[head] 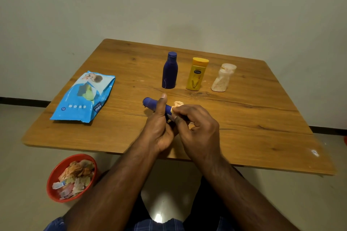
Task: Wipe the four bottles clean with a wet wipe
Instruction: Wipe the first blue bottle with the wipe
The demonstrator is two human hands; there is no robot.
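Observation:
My left hand grips a slim dark-blue bottle held on its side above the wooden table, thumb up along its body. My right hand pinches a crumpled wet wipe against the bottle's right part. Behind them three bottles stand upright in a row: a dark-blue bottle, a yellow bottle and a clear, dusty bottle. The near end of the held bottle is hidden by my hands.
A blue pack of wet wipes lies on the table's left side. A red bowl full of used wipes and scraps sits on the floor at the lower left, below the table's front edge. A plain wall stands behind.

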